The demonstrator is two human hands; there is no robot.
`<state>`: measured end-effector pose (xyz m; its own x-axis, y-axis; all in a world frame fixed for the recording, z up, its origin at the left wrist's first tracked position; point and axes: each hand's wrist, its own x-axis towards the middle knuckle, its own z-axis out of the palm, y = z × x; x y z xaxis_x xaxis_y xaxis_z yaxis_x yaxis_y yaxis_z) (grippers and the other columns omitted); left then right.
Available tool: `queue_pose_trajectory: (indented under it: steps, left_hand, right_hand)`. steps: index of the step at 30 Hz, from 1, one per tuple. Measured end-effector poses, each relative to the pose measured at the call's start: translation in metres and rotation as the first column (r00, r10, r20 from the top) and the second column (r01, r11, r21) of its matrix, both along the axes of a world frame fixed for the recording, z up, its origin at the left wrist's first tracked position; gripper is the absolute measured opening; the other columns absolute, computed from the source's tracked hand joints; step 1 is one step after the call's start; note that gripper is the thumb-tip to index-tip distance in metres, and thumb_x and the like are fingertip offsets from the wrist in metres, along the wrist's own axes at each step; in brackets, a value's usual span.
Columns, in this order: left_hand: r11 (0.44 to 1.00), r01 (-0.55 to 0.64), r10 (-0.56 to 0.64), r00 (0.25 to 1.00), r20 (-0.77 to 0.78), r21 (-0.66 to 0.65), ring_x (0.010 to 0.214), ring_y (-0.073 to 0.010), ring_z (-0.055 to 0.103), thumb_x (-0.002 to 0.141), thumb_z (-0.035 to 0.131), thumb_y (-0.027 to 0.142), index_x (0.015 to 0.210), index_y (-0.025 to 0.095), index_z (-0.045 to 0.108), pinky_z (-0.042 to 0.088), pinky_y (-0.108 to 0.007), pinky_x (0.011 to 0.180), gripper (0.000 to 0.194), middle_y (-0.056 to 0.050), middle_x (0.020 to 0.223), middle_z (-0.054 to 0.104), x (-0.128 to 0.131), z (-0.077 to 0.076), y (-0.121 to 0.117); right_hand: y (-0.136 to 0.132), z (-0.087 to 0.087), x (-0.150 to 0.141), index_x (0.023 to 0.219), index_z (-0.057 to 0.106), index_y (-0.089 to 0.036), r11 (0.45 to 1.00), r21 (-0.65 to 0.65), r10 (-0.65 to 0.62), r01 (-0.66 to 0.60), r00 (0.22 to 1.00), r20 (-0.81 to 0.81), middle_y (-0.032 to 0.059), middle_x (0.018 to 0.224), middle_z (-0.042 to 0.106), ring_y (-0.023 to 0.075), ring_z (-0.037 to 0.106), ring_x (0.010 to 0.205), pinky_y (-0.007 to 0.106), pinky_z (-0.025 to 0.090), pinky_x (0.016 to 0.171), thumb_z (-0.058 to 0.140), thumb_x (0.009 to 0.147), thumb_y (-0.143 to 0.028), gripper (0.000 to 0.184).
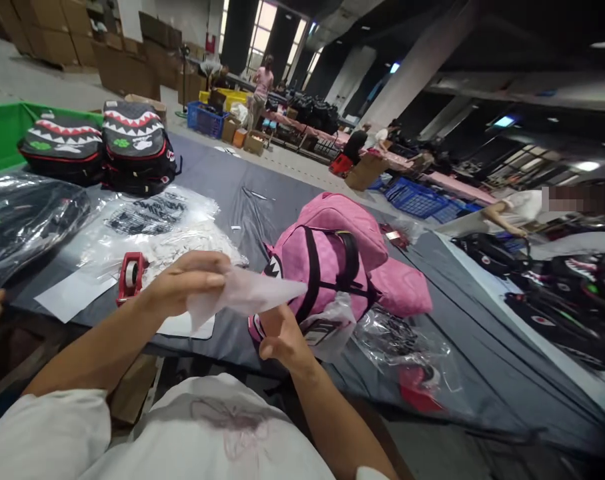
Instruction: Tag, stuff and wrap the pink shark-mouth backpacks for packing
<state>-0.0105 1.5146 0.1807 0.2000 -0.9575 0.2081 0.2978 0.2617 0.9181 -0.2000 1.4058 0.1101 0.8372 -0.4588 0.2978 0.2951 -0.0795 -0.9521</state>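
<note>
My left hand (195, 280) is closed on a thin, translucent white plastic sheet (255, 290), pinched between thumb and fingers. The sheet stretches to the right, in front of a pink backpack (287, 257) with black straps and a shark-tooth print. My right hand (288, 341) is at the near side of this backpack, below the sheet. Its fingers are curled and partly hidden, so what they grip, if anything, does not show. Beside that hand, a clear plastic bag (342, 310) with a dark label lies against the backpack.
A red tape dispenser (131, 277) stands left of a heap of white tags (182, 247). Dark shark-print backpacks (137, 143) stand by a green bin (2, 137). Clear packaging (407, 340) and a red object (417, 390) lie at right. Co-workers (522, 210) are beyond.
</note>
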Motion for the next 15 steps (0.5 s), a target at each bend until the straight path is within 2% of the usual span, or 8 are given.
queue_pose_trajectory:
  steps: [3,5,7,11,15]
  left_hand:
    - [0.987,0.160,-0.162,0.977,-0.141,-0.029,0.042,-0.0092,0.047,0.055,0.082,0.032,0.060,0.015,0.062,0.035,-0.019,0.041,0.027,0.002,0.051,0.053,-0.038,0.022,-0.033]
    - [0.974,0.220,-0.224,0.956,-0.189,-0.046,0.045,-0.0095,0.049,0.055,0.082,0.031,0.061,0.015,0.060,0.037,-0.020,0.043,0.028,0.001,0.053,0.054,-0.059,0.031,-0.052]
    - [0.961,0.270,-0.277,0.941,-0.193,-0.065,0.046,-0.0101,0.051,0.057,0.081,0.031,0.063,0.014,0.060,0.038,-0.020,0.044,0.028,0.001,0.055,0.055,-0.078,0.037,-0.068]
    - [0.950,0.293,-0.307,0.937,-0.164,-0.108,0.050,-0.0102,0.054,0.059,0.080,0.028,0.067,0.014,0.061,0.040,-0.020,0.048,0.026,0.001,0.060,0.058,-0.106,0.047,-0.099]
    - [0.950,0.294,-0.306,0.946,-0.108,-0.107,0.051,-0.0095,0.054,0.058,0.082,0.029,0.067,0.013,0.062,0.039,-0.020,0.049,0.027,0.001,0.060,0.058,-0.127,0.050,-0.126]
  right_hand:
    - [0.004,0.003,-0.027,0.121,0.066,-0.028,0.992,0.077,-0.105,0.101,0.993,0.056,0.0082,0.127,0.065,0.0291,0.057,0.124,0.045,0.040,0.110,0.088,0.065,-0.051,0.065]
    - [0.004,0.008,-0.044,0.105,0.069,-0.026,0.965,0.129,-0.237,0.227,0.969,0.071,0.0046,0.109,0.071,0.0236,0.064,0.108,0.039,0.046,0.101,0.085,0.072,-0.042,0.040]
    - [0.001,0.014,-0.062,0.092,0.068,-0.024,0.926,0.156,-0.360,0.343,0.928,0.098,0.0011,0.093,0.070,0.0178,0.065,0.091,0.032,0.050,0.088,0.084,0.075,-0.036,0.026]
    - [-0.010,0.025,-0.096,0.082,0.061,-0.023,0.856,0.250,-0.495,0.453,0.857,0.143,-0.0044,0.073,0.061,0.0105,0.055,0.066,0.022,0.046,0.064,0.086,0.073,-0.034,0.029]
    - [-0.026,0.034,-0.128,0.082,0.057,-0.023,0.814,0.323,-0.533,0.483,0.842,0.084,-0.0051,0.071,0.061,0.0093,0.055,0.062,0.020,0.045,0.059,0.087,0.071,-0.037,0.035]
